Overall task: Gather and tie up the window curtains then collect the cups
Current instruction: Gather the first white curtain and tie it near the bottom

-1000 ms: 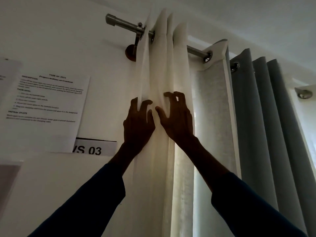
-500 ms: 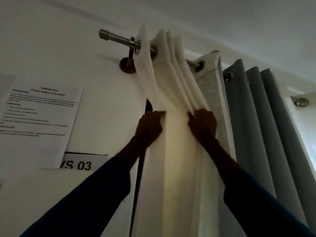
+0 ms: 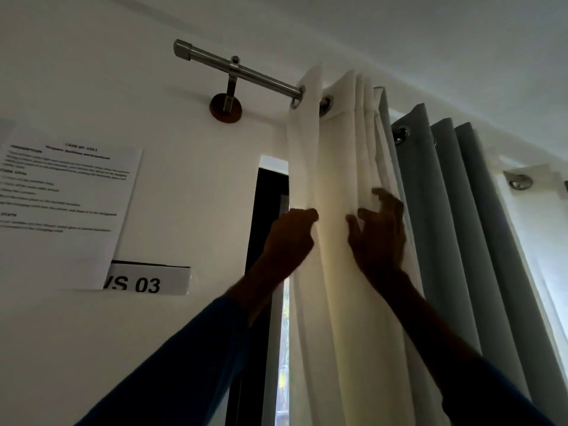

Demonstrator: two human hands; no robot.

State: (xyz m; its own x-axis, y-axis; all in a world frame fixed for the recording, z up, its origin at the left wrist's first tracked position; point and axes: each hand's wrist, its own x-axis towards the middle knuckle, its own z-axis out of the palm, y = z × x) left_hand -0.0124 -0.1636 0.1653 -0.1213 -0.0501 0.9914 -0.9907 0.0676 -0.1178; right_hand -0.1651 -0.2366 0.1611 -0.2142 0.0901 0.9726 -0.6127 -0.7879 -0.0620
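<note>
The person is reaching up with both arms and bunching the white curtain [image 3: 338, 179] along the curtain rod [image 3: 246, 73]. A second ago its folds were hanging right at the wall bracket [image 3: 226, 106]. Now they are sitting clear of it, further along the rod and pressed against the grey curtain [image 3: 445, 210]. That shift is uncovering the dark window frame [image 3: 267, 216] and a thin strip of daylight [image 3: 284, 348] beside the curtain's leading edge.

The left hand [image 3: 289, 238] is gripping that leading edge, fingers curled round the cloth. The right hand [image 3: 379, 238] was clutching the folds half a second ago. It is now spreading out claw-like over the pleats, fingers bent and apart, touching the fabric but holding nothing that I can make out. It is probably reaching for a fresh handful further along.

So the gathering is going well, I'd say, but it is only partly done. The white panel is getting compact, the grey one is hanging untouched, and nothing is tied yet. No tie-back or cord is showing from where I'm looking. No cups are in sight either, so that part is not yet begun. The cloth looks light and is sliding easily on its eyelets.
</note>
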